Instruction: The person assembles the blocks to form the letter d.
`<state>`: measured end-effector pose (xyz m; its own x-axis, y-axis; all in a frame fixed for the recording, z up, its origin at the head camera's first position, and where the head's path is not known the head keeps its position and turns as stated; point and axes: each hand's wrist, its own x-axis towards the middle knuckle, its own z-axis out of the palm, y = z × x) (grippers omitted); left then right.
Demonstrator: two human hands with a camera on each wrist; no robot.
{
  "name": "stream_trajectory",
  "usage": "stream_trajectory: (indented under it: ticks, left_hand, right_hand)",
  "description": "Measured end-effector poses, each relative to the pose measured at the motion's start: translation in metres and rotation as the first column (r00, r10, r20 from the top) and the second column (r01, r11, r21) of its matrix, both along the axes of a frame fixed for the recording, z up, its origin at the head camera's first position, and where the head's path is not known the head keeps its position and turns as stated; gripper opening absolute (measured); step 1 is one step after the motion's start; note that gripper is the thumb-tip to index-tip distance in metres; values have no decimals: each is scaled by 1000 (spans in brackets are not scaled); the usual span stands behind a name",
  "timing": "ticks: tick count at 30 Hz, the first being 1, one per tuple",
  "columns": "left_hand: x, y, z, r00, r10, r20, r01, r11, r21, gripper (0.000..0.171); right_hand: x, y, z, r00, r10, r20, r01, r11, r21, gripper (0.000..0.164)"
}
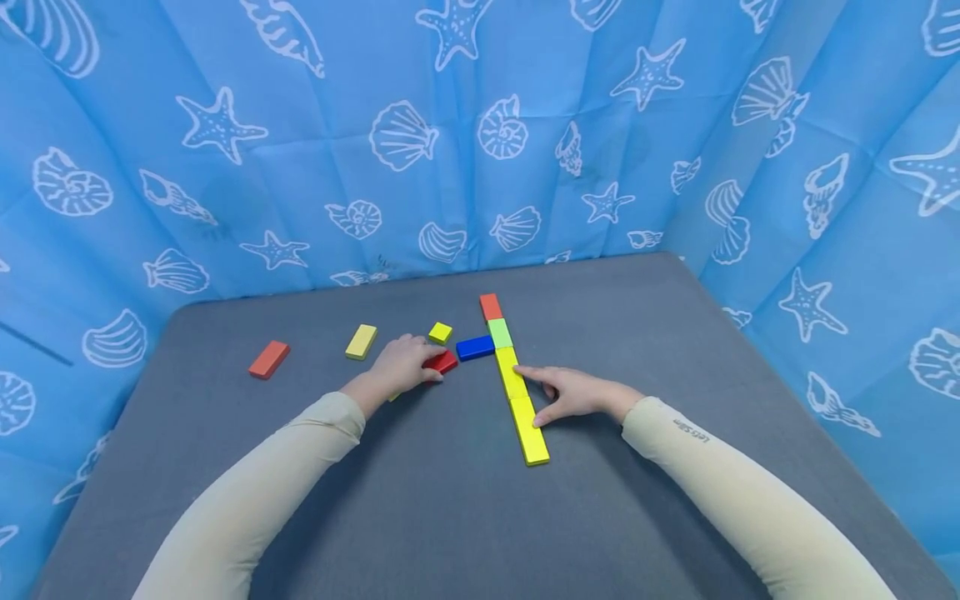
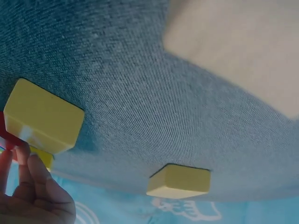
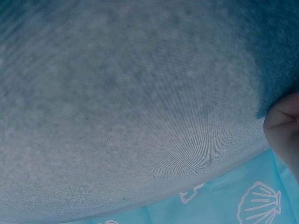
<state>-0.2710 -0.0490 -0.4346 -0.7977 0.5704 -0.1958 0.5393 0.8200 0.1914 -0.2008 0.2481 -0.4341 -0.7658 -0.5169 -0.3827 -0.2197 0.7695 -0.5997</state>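
My left hand (image 1: 400, 365) pinches a red block (image 1: 444, 362) between thumb and fingers; in the left wrist view the fingertips meet the red block (image 2: 6, 138) at the left edge. A yellow block (image 1: 393, 397) lies mostly hidden under that hand. To its right a blue block (image 1: 475, 348) points at a line of blocks. That line runs from an orange-red block (image 1: 491, 307) through a light green block (image 1: 501, 333) to an upper yellow block (image 1: 510, 372) and a lower yellow block (image 1: 529, 435). My right hand (image 1: 576, 393) touches the two yellow ones with extended index finger and thumb.
Beyond the left hand sits a small yellow block (image 1: 440, 332). Farther left lie a pale yellow block (image 1: 362, 342) and an orange block (image 1: 269, 359). A grey cloth-covered table (image 1: 435, 517) carries everything, with a blue shell-patterned curtain (image 1: 315, 142) behind and at the sides.
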Motion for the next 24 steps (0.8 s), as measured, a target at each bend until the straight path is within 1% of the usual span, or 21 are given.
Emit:
stream_trajectory:
  ticks: [6,15,20,24]
  left_hand:
    - [-3,1,-5,1000,23,1,-23,1000,2,60]
    - [-5,1,2,1000,6,16,-6,1000,5,62]
    - [-5,1,2,1000,3,18,-3,1000,-10,62]
    - [-5,0,1,1000,10,19,-10,1000,1,64]
  right_hand:
    - [1,0,1,1000,-2,6,2,1000,-3,89]
    - [-2,-1,2,1000,2,12,-2,1000,16,89]
    - [-2,0,2,1000,9,15,-9,1000,11,90]
    - [-1,1,0,1000,6,18,-6,1000,5,91]
